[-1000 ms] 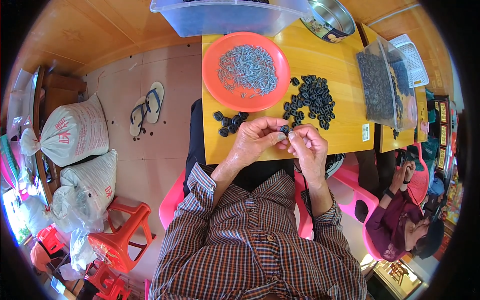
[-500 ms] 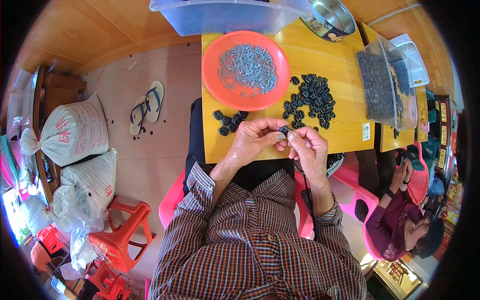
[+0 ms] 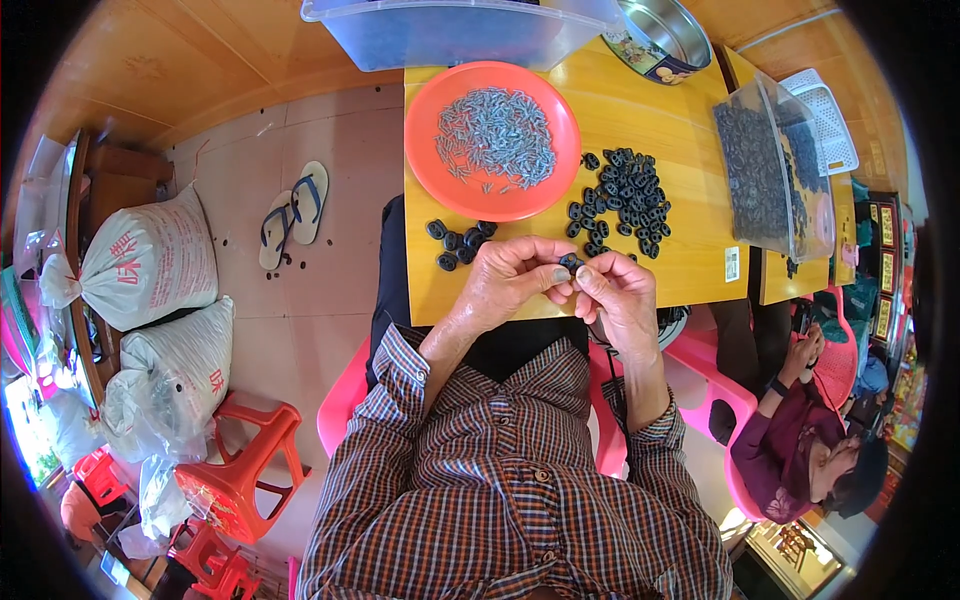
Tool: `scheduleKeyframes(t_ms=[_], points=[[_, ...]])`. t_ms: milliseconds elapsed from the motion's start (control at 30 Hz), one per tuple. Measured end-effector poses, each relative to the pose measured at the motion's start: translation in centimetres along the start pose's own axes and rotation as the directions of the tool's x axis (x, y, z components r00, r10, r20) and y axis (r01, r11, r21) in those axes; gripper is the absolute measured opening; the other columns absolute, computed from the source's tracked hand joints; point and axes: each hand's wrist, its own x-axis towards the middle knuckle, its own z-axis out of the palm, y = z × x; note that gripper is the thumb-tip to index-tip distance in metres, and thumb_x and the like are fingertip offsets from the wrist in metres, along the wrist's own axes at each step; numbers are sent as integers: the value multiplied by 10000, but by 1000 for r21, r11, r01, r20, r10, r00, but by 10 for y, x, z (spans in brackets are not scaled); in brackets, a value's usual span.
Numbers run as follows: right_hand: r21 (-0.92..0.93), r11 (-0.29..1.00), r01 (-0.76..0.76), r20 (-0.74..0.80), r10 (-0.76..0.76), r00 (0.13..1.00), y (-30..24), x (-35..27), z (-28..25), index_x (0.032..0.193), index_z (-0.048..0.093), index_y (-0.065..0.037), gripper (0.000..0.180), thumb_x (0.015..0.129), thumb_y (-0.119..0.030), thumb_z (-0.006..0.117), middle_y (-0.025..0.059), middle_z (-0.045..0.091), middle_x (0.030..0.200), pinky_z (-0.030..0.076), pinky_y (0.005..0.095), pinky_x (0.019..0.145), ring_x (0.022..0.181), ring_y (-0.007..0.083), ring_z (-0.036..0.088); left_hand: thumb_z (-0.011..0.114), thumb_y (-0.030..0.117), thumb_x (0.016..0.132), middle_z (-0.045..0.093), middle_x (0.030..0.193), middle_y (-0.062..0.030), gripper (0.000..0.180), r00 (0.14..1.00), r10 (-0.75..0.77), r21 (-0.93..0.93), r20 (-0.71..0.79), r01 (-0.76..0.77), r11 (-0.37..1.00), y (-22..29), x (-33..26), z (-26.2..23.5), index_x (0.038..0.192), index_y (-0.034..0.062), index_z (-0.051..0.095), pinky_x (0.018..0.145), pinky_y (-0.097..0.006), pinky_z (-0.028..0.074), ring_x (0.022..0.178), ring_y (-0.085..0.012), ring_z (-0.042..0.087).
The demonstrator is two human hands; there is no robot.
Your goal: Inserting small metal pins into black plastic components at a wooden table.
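Observation:
Over the table's front edge, both hands meet at a small black plastic part [image 3: 571, 262]. My left hand [image 3: 508, 283] pinches it between thumb and forefinger. The thumb and fingertips of my right hand [image 3: 622, 292] are closed against its right side; anything smaller between them is hidden. A loose pile of similar black parts with holes [image 3: 632, 195] lies just beyond my right hand. A smaller group of black parts [image 3: 462, 243] sits beside my left hand. Farther off, a round red plate [image 3: 423, 140] holds many small grey screw-like pieces [image 3: 495, 135].
On the yellow table [image 3: 660, 110] stand a clear bin [image 3: 450, 40], a round tin [image 3: 665, 45] and a clear box of black parts [image 3: 755, 170]. A person [image 3: 800, 430] sits at the right. Sandals [image 3: 293, 215], white sacks [image 3: 150, 260] and a red stool [image 3: 250, 465] are at the left.
The black part has turned slightly between my fingertips and more of it shows. My right hand has shifted only a little. The plate and piles look the same.

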Motion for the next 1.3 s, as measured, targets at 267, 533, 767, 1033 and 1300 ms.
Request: scheduleKeyframes(t_ms=[267,533,767,1033,1300], points=[[65,998,-12,-1,12,1000,2,3,1,838,573,29,126,873,-65,649,104,640,708,484,193,423,504,105,594,624,-13,870,687,838,-99,221,1000,-23,-4,-5,23,1000,1,-1,0,1088,-49,621,669,-267,574,715,-148,674],[82,996,-25,31,23,999,4,6,-1,817,563,41,120,867,-34,642,131,643,707,510,224,421,507,129,616,623,-28,865,688,855,-93,230,999,-38,16,9,38,999,1,-2,-1,1095,-45,623,663,-265,579,718,-144,676],[50,998,-35,86,31,996,1,8,-1,805,561,42,121,872,-28,633,147,646,711,506,220,408,509,138,624,623,-24,867,688,856,-100,222,1000,-24,56,16,23,998,3,-3,-1,1088,-47,623,656,-264,580,714,-147,678],[80,996,-46,91,38,995,-4,6,1,833,572,21,111,886,-59,627,133,649,723,509,215,425,530,125,627,618,-26,870,682,873,-87,228,999,-25,-4,23,25,1000,3,-3,0,1097,-47,616,679,-263,579,744,-142,674],[-21,999,-50,109,52,993,-3,-1,-5,941,573,25,119,925,-93,577,122,663,802,553,240,547,636,149,655,662,8,835,653,890,-68,232,977,195,441,-86,-138,887,-5,-12,7,1063,-19,625,638,-257,562,721,-119,653]])
